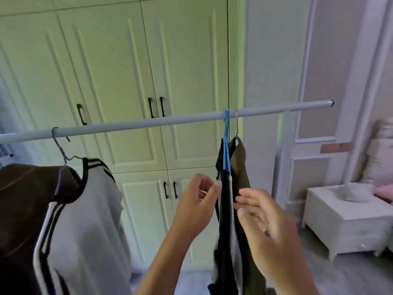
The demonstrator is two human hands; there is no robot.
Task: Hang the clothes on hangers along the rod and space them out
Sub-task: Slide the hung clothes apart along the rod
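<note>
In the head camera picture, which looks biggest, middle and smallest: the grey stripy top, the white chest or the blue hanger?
1. grey stripy top: looks biggest, though it hangs nearest the camera.
2. white chest: middle, and farther back.
3. blue hanger: thin, clearly smallest.

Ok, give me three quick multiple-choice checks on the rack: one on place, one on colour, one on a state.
1. Where do the bright blue hooks sit on the rod? A at its right tip; B beside the silver hook; C off the rod.
2. What colour is the cloth under the silver hook? A red; B white; C olive.
3. How are the wardrobe doors? A shut; B ajar; C removed.

B: the hooks nearly touch. C: olive cloth hangs there. A: all panels lie flush.
</note>
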